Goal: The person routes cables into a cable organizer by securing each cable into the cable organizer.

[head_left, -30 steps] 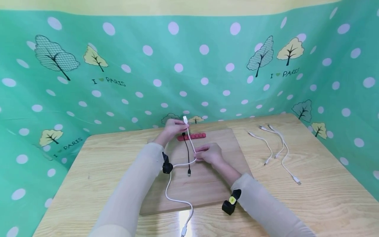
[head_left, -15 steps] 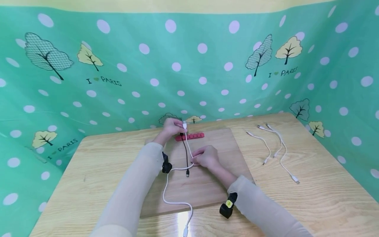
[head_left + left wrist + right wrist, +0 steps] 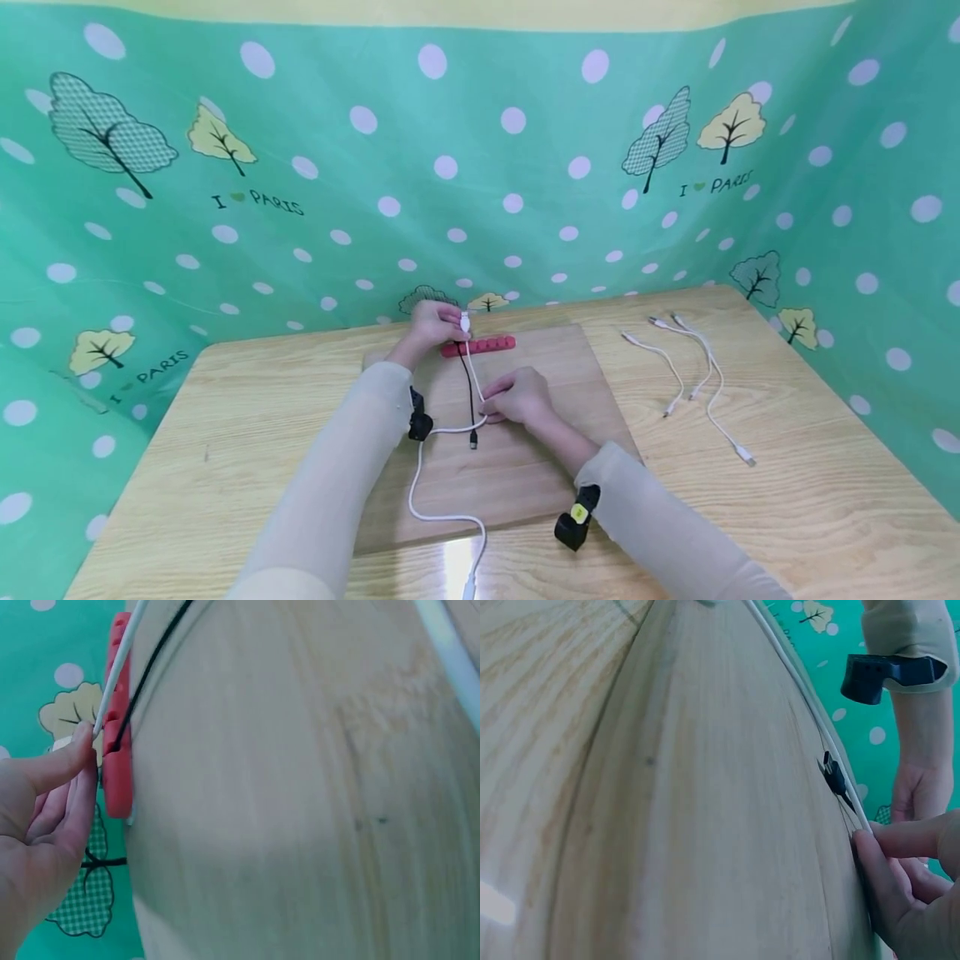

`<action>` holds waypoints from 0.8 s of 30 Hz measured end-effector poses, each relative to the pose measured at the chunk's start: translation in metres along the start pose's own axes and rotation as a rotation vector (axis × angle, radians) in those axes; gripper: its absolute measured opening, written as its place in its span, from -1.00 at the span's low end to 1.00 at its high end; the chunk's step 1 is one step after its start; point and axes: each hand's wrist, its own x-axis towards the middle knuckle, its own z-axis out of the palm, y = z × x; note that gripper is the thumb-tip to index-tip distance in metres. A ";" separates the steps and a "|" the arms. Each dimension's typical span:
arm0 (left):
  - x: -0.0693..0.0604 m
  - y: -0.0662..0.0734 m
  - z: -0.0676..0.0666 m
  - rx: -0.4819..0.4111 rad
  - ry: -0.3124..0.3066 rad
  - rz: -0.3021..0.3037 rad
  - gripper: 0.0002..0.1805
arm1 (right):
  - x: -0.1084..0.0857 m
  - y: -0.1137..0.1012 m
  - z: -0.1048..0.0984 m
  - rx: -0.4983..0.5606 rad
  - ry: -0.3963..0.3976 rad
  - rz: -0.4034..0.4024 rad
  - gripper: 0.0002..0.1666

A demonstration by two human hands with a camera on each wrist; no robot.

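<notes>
My left hand (image 3: 435, 323) pinches a white USB cable (image 3: 450, 517) just below its plug (image 3: 465, 321), which points up above a red cable holder strip (image 3: 495, 343). Lower down, my right hand (image 3: 521, 396) pinches the same cable between thumb and fingers. The cable's rest curves over the wooden board (image 3: 540, 475) to a second plug near the front. A black cable (image 3: 157, 656) sits in one slot of the red strip, as the left wrist view shows. Its free plug (image 3: 834, 776) lies on the board beside the white cable.
Several short white cables (image 3: 716, 367) lie on the table (image 3: 810, 500) to the right of the board. A green dotted cloth (image 3: 337, 108) hangs behind and at the sides. Black cameras are strapped to both wrists.
The white cable's upper plug has come down towards the red strip with my left hand. My right hand still pinches the cable, slightly lower. The view has shifted a little.
</notes>
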 end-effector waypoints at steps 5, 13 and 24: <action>0.001 -0.004 0.003 0.067 0.016 0.011 -0.48 | 0.003 0.002 0.000 0.018 -0.029 0.015 -0.78; 0.007 -0.003 0.010 0.156 0.065 0.007 -0.55 | 0.003 0.003 -0.002 0.030 -0.057 -0.012 -0.77; 0.008 0.007 0.012 0.241 0.098 0.015 -0.52 | 0.007 -0.003 -0.003 -0.029 -0.059 -0.027 -0.79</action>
